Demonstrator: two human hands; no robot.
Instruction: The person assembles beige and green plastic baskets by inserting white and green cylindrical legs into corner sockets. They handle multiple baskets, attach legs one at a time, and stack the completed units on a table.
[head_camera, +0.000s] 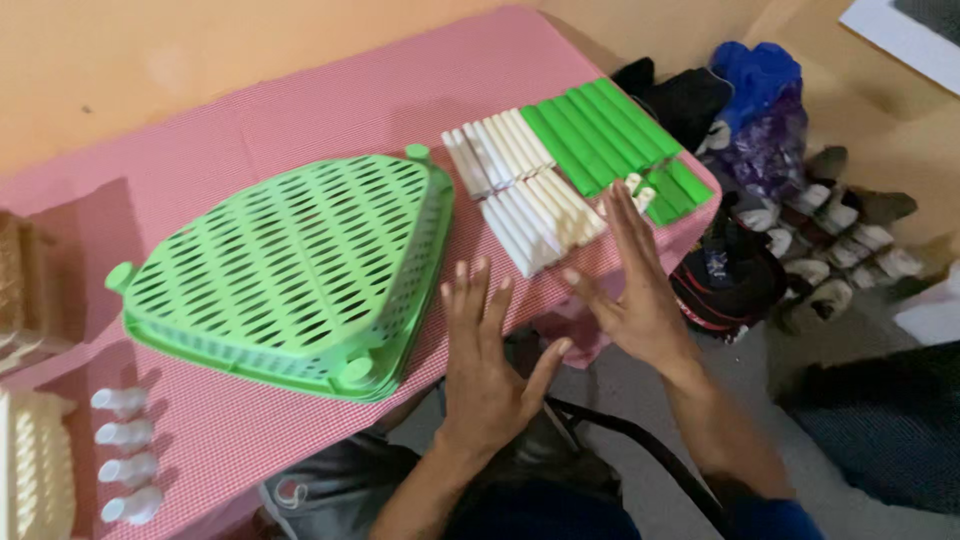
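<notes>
Left hand (487, 365) is up over the near table edge, flat and wide open, fingers spread and pointing toward twelve o'clock, holding nothing. Right hand (630, 290) sits just beside it at three o'clock, also open and empty, palm turned inward, its fingertips reaching toward one o'clock and overlapping the end of the short white tubes (640, 190).

Out at ten o'clock from the left hand lies the stack of green slotted trays (290, 270), triangular with rounded corners and a peg socket at each corner, its near corner just beside the left fingertips. At twelve o'clock from the hands, rows of white rods (520, 190) lie side by side in two banks. Next to them, toward one o'clock, a bank of green rods (595, 130) runs to the table's far right corner.

Everything rests on the table's red-checked cloth (250, 120). Far out at eight o'clock, four white pegs (125, 455) lie in a column, with cream slotted trays (35, 470) at the left edge. On the floor at three o'clock, a heap of shoes (830, 250) and a blue bag (760, 75).
</notes>
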